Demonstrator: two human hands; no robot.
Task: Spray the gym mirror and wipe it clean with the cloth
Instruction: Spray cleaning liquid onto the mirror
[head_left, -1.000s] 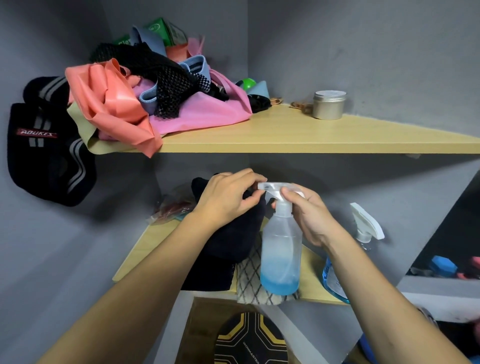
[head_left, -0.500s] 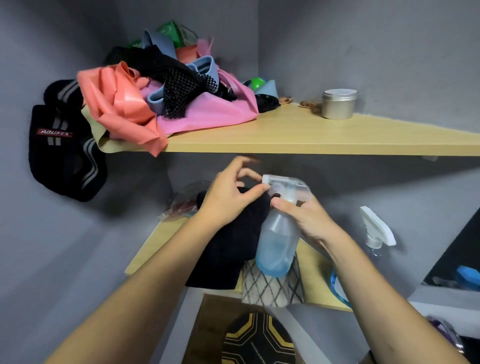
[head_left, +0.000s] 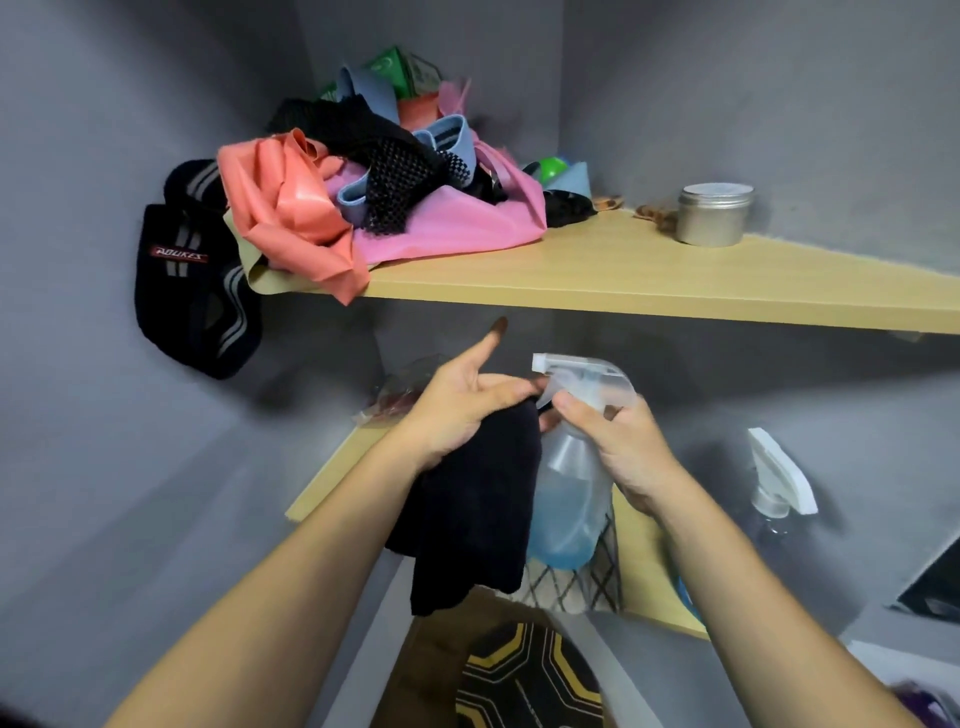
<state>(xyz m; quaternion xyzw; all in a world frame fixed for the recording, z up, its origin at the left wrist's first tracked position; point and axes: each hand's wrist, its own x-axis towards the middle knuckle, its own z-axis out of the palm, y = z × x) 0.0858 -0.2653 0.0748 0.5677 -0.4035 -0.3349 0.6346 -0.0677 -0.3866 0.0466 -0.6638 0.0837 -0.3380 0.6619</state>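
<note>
Mid-frame: right hand (head_left: 618, 447) clenched round bottle (head_left: 571, 499) neck, tilted further left than before. Left hand (head_left: 462, 410) holding dark cloth (head_left: 478, 514), forefinger now raised. Second sprayer (head_left: 779, 478) at right.

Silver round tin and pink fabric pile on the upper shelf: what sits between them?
In the head view: small brown bits, a black item; otherwise bare wooden shelf.
</note>
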